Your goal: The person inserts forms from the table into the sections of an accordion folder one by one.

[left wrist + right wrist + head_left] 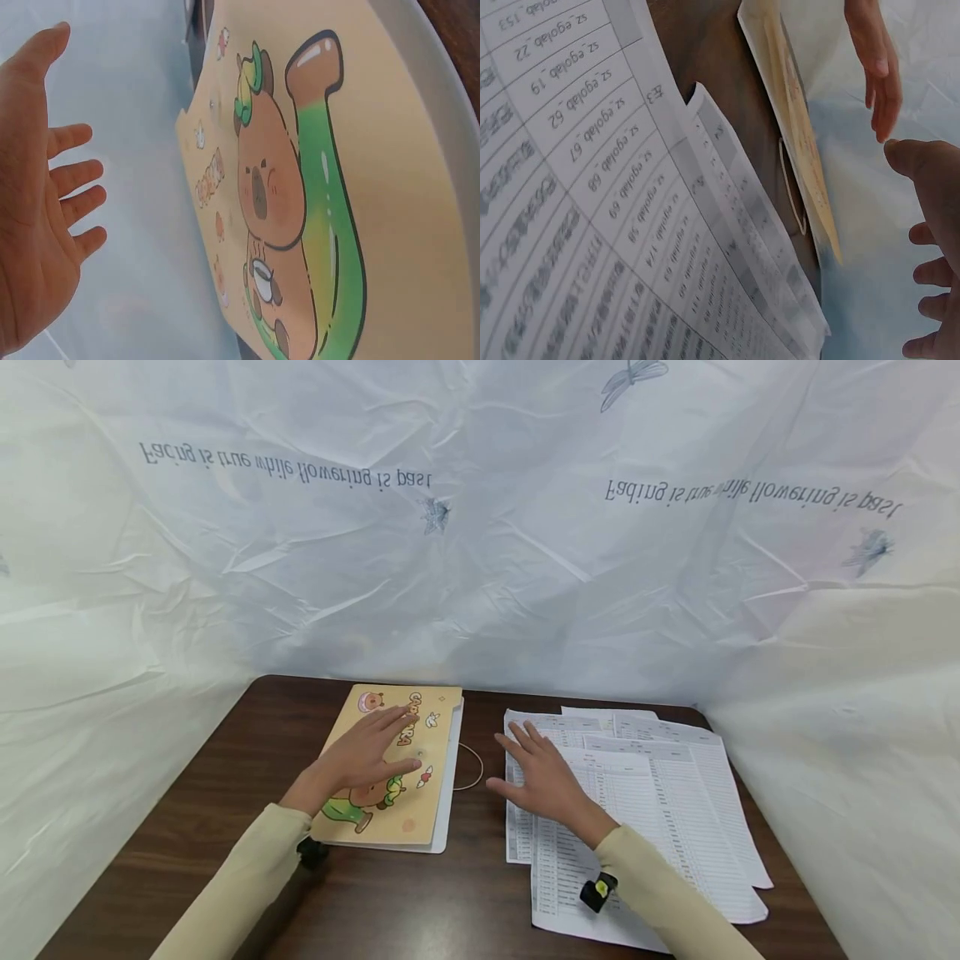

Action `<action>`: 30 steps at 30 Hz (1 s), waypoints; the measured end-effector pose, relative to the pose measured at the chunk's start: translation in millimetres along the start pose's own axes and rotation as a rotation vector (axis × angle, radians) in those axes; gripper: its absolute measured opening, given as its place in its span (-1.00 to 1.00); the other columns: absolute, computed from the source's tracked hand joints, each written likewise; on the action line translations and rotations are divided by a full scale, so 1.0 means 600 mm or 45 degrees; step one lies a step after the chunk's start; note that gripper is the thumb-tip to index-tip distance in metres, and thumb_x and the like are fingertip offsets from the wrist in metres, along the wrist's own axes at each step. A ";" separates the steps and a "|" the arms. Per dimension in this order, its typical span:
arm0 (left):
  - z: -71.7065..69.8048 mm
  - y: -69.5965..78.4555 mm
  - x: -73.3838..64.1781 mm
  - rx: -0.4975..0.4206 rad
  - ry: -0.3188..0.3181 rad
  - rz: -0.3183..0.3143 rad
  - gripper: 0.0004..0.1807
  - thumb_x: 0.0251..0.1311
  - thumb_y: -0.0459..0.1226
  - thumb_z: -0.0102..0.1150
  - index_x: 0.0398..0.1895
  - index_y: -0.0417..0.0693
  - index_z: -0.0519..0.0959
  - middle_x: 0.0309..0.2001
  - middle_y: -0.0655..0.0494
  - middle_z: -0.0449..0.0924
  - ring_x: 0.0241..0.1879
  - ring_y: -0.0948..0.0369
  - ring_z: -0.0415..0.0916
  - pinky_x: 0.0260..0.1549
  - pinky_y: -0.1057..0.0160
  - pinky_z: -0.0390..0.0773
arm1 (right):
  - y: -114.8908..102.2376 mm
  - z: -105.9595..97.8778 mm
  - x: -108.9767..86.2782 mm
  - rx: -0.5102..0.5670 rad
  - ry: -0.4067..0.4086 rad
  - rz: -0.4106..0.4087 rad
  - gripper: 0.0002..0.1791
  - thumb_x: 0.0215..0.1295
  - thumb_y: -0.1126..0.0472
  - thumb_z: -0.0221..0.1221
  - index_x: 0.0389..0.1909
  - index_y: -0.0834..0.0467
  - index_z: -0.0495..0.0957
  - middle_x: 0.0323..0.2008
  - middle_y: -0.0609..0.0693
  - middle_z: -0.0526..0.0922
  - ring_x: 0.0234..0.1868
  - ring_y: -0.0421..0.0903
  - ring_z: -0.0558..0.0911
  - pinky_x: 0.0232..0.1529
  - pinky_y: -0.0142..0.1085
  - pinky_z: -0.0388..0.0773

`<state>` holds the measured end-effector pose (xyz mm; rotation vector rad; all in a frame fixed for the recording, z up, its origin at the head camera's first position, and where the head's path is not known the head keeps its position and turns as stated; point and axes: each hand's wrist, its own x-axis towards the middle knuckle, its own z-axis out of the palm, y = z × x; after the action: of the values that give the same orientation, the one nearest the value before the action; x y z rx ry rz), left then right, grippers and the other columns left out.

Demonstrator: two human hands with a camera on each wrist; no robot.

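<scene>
A yellow cartoon folder point(420, 814) with a capybara on its cover lies closed on the left half of the table. My left hand point(367, 752) hovers over it, fingers spread; in the left wrist view the hand point(37, 195) is apart from the cover point(405, 195). On the right lie several overlapping printed sheets point(600, 852) with tables on them. Above their left part is my right hand point(543, 781), its fingers straight and spread, holding nothing. The right wrist view shows this hand point(937, 225) clear of the sheets point(630, 187).
A thin elastic loop point(480, 768) sticks out from the folder's right edge onto the dark wood table point(420, 902). White printed sheeting point(480, 568) hangs behind the table and along both sides. Each wrist wears a small black device point(597, 892).
</scene>
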<state>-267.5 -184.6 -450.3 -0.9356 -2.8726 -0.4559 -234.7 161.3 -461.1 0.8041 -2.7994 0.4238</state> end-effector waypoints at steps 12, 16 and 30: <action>0.017 0.016 0.037 -0.023 -0.099 0.042 -0.13 0.32 0.34 0.03 0.50 0.00 0.35 0.51 -0.11 0.26 0.50 -0.12 0.18 0.40 -0.22 0.17 | -0.019 0.049 0.034 0.111 -0.125 -0.040 -0.14 0.32 -0.39 0.17 0.49 0.03 0.37 0.53 0.15 0.26 0.57 0.17 0.15 0.40 0.13 0.28; 0.025 0.017 0.046 -0.021 -0.131 0.043 -0.12 0.31 0.37 0.00 0.50 0.02 0.36 0.49 -0.06 0.30 0.51 -0.08 0.17 0.40 -0.28 0.14 | -0.026 0.058 0.041 0.147 -0.156 -0.067 -0.16 0.33 -0.35 0.19 0.48 0.06 0.38 0.52 0.16 0.28 0.55 0.21 0.17 0.40 0.14 0.28; 0.056 0.023 0.068 0.054 -0.205 0.065 -0.19 0.30 0.36 0.02 0.40 0.02 0.46 0.43 -0.05 0.36 0.46 -0.05 0.25 0.42 -0.11 0.21 | -0.040 0.085 0.068 0.132 -0.256 -0.068 -0.18 0.28 -0.38 0.22 0.39 0.07 0.49 0.46 0.12 0.39 0.48 0.15 0.34 0.28 0.07 0.45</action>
<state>-292.0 -140.8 -471.9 -1.0824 -2.9788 -0.3282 -261.4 105.6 -493.3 0.9928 -2.9516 0.5089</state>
